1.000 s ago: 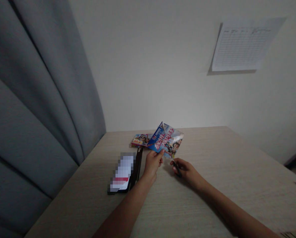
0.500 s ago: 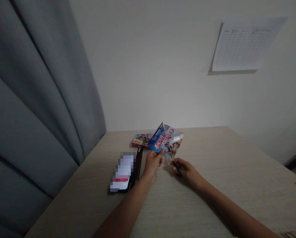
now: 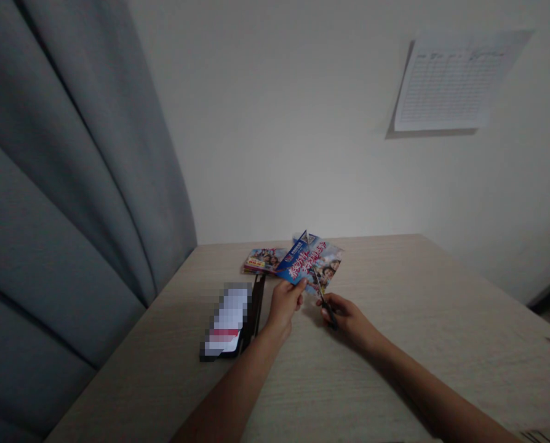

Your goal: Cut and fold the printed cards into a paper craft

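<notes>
My left hand (image 3: pixel 285 303) pinches the near corner of a colourful printed leaflet (image 3: pixel 302 263) and holds it tilted above the table. My right hand (image 3: pixel 344 315) is closed round the dark handles of a pair of scissors (image 3: pixel 318 288). The thin blades run up the middle of the leaflet, which is split along them into a left and a right part. Whether the blades are open or closed is too small to tell.
A phone (image 3: pixel 227 321) with a lit screen lies on the pale wooden table (image 3: pixel 395 344) left of my left hand, with a dark strip (image 3: pixel 258 303) beside it. Another printed leaflet (image 3: pixel 262 260) lies flat behind. A grey curtain (image 3: pixel 72 184) hangs at the left. A paper sheet (image 3: pixel 454 80) hangs on the wall.
The leaflet has tipped a little lower and to the right, and the scissors have shifted slightly forward along the cut. Both arms stay almost where they were.
</notes>
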A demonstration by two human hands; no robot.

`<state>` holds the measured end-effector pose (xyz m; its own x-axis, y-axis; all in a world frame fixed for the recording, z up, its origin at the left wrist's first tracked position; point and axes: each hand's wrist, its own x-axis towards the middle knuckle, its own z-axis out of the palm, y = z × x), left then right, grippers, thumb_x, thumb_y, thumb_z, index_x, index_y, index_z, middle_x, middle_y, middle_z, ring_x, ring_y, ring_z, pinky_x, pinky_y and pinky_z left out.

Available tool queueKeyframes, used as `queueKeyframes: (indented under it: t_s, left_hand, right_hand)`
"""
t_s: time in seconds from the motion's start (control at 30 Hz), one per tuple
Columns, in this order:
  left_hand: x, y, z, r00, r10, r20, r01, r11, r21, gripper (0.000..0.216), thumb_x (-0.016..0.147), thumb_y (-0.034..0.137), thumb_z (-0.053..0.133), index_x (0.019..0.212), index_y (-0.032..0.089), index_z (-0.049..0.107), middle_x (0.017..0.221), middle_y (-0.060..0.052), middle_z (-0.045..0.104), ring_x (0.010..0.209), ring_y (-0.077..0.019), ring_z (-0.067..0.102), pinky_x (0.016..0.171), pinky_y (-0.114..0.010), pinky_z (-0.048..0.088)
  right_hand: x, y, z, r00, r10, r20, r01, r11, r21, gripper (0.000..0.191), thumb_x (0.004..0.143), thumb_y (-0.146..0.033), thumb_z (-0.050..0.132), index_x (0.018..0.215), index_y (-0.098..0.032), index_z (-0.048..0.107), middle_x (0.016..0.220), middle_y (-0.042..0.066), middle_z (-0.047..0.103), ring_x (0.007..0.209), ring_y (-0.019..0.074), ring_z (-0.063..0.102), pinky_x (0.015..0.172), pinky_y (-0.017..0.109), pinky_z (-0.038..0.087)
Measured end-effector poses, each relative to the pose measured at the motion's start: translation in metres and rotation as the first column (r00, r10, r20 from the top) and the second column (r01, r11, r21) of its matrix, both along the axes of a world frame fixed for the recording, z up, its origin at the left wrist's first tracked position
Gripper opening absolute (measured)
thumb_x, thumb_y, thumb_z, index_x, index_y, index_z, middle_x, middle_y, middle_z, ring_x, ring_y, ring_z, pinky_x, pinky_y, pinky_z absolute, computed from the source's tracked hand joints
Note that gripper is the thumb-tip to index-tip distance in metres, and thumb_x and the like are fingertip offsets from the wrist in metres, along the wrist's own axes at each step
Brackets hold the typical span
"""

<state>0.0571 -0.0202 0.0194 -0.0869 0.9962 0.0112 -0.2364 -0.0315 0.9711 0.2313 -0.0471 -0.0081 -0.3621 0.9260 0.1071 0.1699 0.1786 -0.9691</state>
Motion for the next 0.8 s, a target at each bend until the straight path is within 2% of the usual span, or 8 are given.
queueKeyframes:
  t_s: [0.23, 0.43, 0.8]
  left_hand:
    - [0.0008, -0.0013, -0.0004, 1.0, 0.009, 0.007, -0.01, 1.0, 0.006, 0.05, 0.055, 0.057, 0.085, 0.069, 0.015, 0.061, 0.052, 0.006, 0.05, 0.041, -0.0046, 0.041, 0.039, -0.017, 0.023]
    - [0.0003, -0.0001, -0.0014, 1.0, 0.025, 0.005, -0.025, 1.0, -0.015, 0.05, 0.056, 0.058, 0.084, 0.068, 0.015, 0.061, 0.05, 0.007, 0.049, 0.041, -0.0045, 0.041, 0.039, -0.017, 0.022]
    - [-0.0018, 0.0027, -0.0027, 1.0, 0.021, -0.009, -0.021, 1.0, -0.001, 0.05, 0.055, 0.057, 0.085, 0.064, 0.015, 0.06, 0.048, 0.007, 0.048, 0.04, -0.0043, 0.039, 0.039, -0.018, 0.021]
  right_hand:
    - [-0.0023, 0.0016, -0.0045, 0.999, -0.004, -0.033, 0.004, 1.0, -0.005, 0.036, 0.083, -0.05, 0.062, 0.098, -0.018, 0.061, 0.074, 0.0, 0.056, 0.067, 0.0138, 0.048, 0.062, 0.025, 0.039]
    - [-0.0028, 0.0005, -0.0044, 0.998, 0.01, -0.064, -0.012, 0.999, -0.042, 0.035, 0.083, -0.048, 0.062, 0.101, -0.018, 0.061, 0.071, -0.002, 0.054, 0.062, 0.0125, 0.045, 0.057, 0.025, 0.036]
    - [-0.0001, 0.0015, -0.0067, 1.0, 0.004, -0.02, -0.004, 1.0, 0.009, 0.03, 0.085, -0.045, 0.061, 0.1, -0.019, 0.061, 0.073, -0.002, 0.055, 0.065, 0.013, 0.047, 0.061, 0.025, 0.038]
